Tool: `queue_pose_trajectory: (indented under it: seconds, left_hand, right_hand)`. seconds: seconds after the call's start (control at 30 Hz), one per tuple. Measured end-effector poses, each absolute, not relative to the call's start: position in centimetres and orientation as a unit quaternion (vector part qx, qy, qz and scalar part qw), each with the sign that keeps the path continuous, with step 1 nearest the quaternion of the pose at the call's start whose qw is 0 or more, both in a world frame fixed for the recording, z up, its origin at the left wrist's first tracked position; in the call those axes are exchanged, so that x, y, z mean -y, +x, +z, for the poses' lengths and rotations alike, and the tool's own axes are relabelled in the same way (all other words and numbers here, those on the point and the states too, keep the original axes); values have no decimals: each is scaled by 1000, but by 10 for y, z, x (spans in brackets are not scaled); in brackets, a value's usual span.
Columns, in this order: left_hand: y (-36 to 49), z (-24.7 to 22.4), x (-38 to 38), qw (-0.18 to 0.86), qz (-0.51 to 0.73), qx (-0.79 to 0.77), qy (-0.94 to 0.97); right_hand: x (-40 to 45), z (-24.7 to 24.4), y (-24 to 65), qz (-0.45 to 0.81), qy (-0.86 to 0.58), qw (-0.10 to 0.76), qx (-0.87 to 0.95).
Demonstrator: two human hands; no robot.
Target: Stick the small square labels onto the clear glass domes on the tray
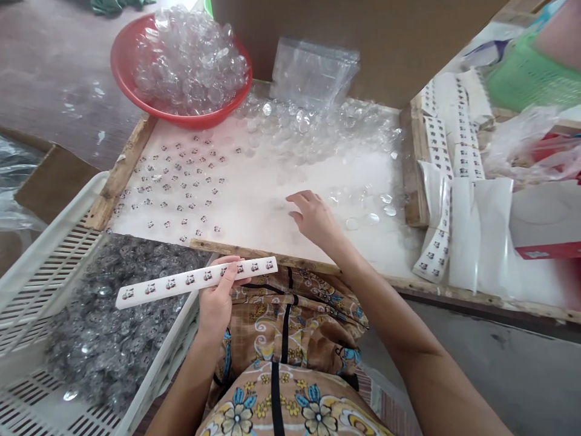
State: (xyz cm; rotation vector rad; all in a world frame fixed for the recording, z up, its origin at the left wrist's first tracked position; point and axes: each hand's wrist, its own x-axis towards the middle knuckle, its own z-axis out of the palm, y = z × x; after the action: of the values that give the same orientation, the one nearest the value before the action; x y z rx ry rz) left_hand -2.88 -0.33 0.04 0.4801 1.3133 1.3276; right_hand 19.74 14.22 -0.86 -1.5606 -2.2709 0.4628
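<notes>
Grips a white panda-printed strip (pixel 181 280) in the left hand (pixel 216 309), closed with thumb across the printed face and fingers curled beneath, nearer the right end. Holds it just off the near edge of the bench (pixel 258 194), reaching out over the white crate (pixel 157 375) of dark-looking discs (pixel 118 321), with its far end dipping lower to the left.

Hovers the right hand (pixel 318 224) over the pale surface, fingers partly bent and thumb parted from them, with nothing visible between — cannot tell from here whether touching the bench. Shows loose clear discs (pixel 373 218) just beside it, more along the back near a clear bag (pixel 315 69), and small panda prints (pixel 188 181) scattered to the left. Also shows a red basin (pixel 195 121) heaped with clear pieces at the back left, and banded printed strips (pixel 436 245) beyond the wooden edging at the right.

Should feel light and smooth, fairly flexible along its length, perhaps stiffer if layered. Looks likely to droop or twist at the long free end, and to crease under a hard pinch. Best taken by the long edges or plain margins, close to the middle for balance — lightly, with thumb kept off the prints
</notes>
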Motion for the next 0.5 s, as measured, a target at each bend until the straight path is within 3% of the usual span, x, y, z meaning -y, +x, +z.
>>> queue_pose_trajectory:
  seconds: [0.23, 0.5]
  left_hand:
    - [-23, -3, 1, 583, 554, -557, 208]
    - [-21, 8, 4, 580, 555, -553, 222]
  right_hand:
    - [-109, -2, 267, 98, -626, 80, 769]
    - [-128, -13, 232, 247, -604, 174, 737]
